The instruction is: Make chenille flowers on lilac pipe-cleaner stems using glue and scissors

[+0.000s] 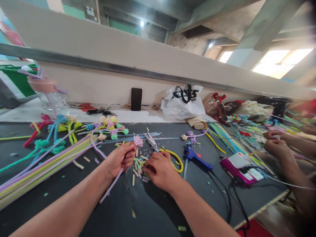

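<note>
Closed around a lilac pipe-cleaner stem (111,186), my left hand (120,160) holds a pink-lilac flower (138,141) at its fingertips. My right hand (161,169) rests low over the table with bent fingers, at the edge of a pile of short cut pieces (133,180); its fingertips are partly hidden, so what they hold cannot be made out. Scissors (151,142) with yellow handles lie just beyond my right hand, blades apart and pointing away. A blue glue gun (198,160) lies to the right of that hand.
Long pipe cleaners (51,164) and finished flowers (113,126) cover the left side. At the back stand a phone (136,99) and a white bag (182,103). A magenta box (238,172) with black cables lies right, near another person's hands (276,143).
</note>
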A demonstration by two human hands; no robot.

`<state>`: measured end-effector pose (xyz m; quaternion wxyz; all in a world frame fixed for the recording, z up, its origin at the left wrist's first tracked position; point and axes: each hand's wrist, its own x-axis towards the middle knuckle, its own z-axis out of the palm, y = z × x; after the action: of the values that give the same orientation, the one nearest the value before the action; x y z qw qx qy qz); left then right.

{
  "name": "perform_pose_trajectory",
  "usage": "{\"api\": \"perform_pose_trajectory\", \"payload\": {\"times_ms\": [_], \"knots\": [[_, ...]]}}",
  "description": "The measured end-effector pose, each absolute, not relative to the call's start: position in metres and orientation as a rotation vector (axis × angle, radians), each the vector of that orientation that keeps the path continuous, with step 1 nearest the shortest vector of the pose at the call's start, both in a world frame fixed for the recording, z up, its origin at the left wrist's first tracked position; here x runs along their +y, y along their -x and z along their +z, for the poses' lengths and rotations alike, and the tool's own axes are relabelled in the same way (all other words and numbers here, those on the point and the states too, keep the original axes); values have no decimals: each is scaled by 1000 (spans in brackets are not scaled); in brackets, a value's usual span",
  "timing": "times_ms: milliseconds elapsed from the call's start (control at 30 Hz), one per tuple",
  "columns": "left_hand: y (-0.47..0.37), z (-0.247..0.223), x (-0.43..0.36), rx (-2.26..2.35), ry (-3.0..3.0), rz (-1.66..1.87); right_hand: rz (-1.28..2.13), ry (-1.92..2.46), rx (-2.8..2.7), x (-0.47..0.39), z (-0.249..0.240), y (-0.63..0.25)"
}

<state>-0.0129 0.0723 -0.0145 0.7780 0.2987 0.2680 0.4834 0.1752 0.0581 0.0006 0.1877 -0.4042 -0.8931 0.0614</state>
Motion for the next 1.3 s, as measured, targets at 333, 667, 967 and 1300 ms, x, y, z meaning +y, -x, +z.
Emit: {"api": "perform_pose_trajectory", "payload": {"times_ms": [333,667,967,1300], "knots": [[13,-16,72,582,-657,1071,444,1144,-2277,62,-1,-174],[23,-9,75,555,-568,1161,478,1006,-2271,69,-8,-178],[21,-11,75,540,-597,1167,422,1007,-2310,62,-4,-178],[20,-14,73,506,-633,1127,500,1109,-2238,65,-5,-177]]}}
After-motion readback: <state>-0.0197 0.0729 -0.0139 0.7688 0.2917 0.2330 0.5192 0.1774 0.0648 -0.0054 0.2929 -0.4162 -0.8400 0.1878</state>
